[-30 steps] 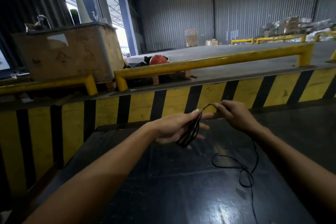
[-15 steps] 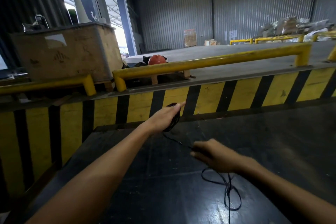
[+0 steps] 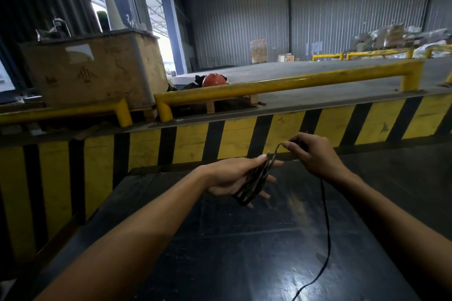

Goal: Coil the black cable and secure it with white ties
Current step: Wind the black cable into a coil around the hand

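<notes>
1. The left hand (image 3: 230, 177) is held out palm-up over the dark tabletop (image 3: 244, 252), its fingers curled around a bundle of loops of the black cable (image 3: 254, 183).
2. The loops hang as a narrow, flattened coil across the left palm, the lower end drooping just past the little-finger side, clear of the tabletop.
3. The right hand (image 3: 310, 156) sits just beside and slightly beyond the left, fingertips pinched on a single strand of the same cable.
4. Between the two hands that strand arches in a short curve, from the right thumb and forefinger down to the top of the coil at the left thumb.
5. The two hands are close but not touching; only the cable links them.
6. From under the right wrist the loose remainder of the cable drops down, runs toward the person along the tabletop and leaves the lower edge of the view.
7. Beyond both hands stands a yellow-and-black striped barrier (image 3: 281, 134), topped by a yellow rail (image 3: 293, 83).
8. Farther off, past the left hand, a large worn crate (image 3: 93, 68) sits behind the rail, and an orange helmet (image 3: 214, 80) lies beyond the rail.
</notes>
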Motion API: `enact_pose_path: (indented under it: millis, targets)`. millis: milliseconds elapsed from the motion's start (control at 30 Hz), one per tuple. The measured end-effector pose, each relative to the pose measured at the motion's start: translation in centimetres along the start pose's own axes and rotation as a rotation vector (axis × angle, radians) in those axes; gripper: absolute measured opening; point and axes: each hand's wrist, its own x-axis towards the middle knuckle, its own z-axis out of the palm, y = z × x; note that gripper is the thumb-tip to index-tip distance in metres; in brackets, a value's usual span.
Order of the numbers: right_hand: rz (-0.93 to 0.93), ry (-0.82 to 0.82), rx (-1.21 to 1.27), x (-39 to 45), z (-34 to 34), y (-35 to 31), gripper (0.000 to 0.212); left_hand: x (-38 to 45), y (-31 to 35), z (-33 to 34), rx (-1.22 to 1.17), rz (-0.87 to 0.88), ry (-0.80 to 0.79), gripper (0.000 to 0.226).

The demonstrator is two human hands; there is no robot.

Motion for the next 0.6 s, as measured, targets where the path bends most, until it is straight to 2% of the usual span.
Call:
enact_pose_path:
  millis: [100, 233, 300, 367, 467, 533, 600]
  targets:
    - [0.016, 0.033, 0.050, -0.6, 1.6, 0.4, 0.014, 0.3, 0.5, 0.3, -0.220, 0.104, -0.033, 0.043]
    - [0.022, -0.023, 0.104, -1.9, 3.3, 0.3, 0.023, 0.7, 0.7, 0.3, -0.410, 0.234, -0.051, 0.049]
    - [0.023, -0.075, 0.146, -2.6, 3.9, -0.3, 0.025, 1.0, 0.7, 0.4, -0.508, 0.310, -0.012, 0.046]
    - [0.042, -0.165, 0.208, -3.6, 4.8, -0.9, 0.025, 1.5, 0.9, 0.3, -0.588, 0.400, 0.079, 0.043]
    - [0.029, -0.373, 0.136, -5.8, 7.2, -1.4, 0.023, 2.2, 1.4, -0.4, -0.637, 0.537, 0.278, 0.040]
    - [-0.047, -0.491, 0.064, -7.1, 8.2, -1.4, 0.021, 2.4, 1.4, -1.3, -0.551, 0.564, 0.443, 0.040]
    - [-0.090, -0.558, 0.001, -6.9, 7.7, -1.4, 0.021, 2.1, 0.8, -2.3, -0.339, 0.531, 0.586, 0.043]
